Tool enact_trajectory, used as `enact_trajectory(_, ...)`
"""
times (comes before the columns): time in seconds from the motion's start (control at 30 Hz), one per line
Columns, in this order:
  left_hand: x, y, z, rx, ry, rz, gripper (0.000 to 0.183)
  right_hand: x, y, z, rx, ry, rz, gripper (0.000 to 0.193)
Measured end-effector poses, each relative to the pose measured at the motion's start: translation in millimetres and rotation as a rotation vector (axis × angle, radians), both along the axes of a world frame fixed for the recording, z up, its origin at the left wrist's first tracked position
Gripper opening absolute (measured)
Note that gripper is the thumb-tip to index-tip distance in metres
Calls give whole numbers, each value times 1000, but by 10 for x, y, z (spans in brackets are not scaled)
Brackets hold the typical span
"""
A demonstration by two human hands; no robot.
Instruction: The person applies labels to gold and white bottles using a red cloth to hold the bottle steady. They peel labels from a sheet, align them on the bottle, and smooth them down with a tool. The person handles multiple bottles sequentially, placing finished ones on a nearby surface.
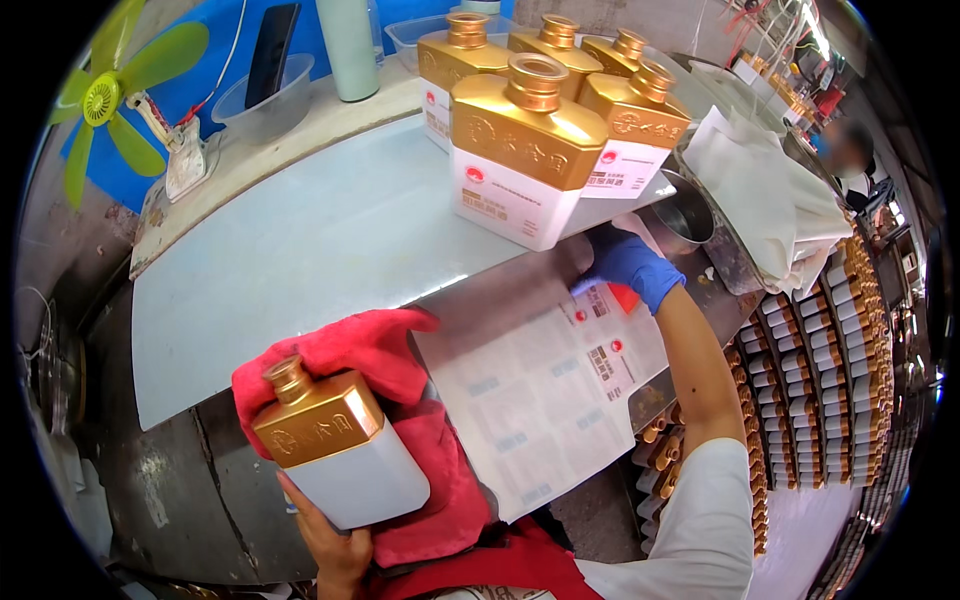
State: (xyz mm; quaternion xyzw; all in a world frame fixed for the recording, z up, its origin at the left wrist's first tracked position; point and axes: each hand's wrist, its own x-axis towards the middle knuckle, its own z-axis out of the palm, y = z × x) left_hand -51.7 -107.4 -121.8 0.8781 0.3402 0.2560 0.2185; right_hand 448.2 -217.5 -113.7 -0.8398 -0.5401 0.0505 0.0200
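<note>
My left hand (335, 545) is closed round the lower side of a flat-sided bottle (350, 450) with a gold neck and shoulder and a plain white body. The bottle lies tilted on a crumpled red cloth (440, 490). My right hand (635, 268), in a blue glove, reaches to the far end of a sheet of printed labels (540, 390), by the raised board's edge. Its fingers are mostly hidden, so its grip cannot be made out. A small red-orange piece (626, 296) shows under the glove.
Several gold-and-white bottles with printed fronts (520, 190) stand on the raised grey board (290, 250). A metal bowl (685, 212) sits beside my right hand. Farther back are a green fan (100, 100), a plastic tub holding a phone (265, 100), and stacked bottles (820, 370) at right.
</note>
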Motion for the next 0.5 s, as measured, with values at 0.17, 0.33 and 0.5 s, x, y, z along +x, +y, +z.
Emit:
enact_trajectory(0.17, -8, 17, -28, -21, -21, -25, 91, 275, 35, -214, -33, -68, -156, 68)
enact_trajectory(0.33, -45, 20, -18, -33, 3, -32, 89, 114, 108, 41, -115, 14, -32, 82)
enact_trajectory(0.5, -40, 19, -26, -28, -7, -33, 88, 354, 275, -54, -349, 82, -70, 95)
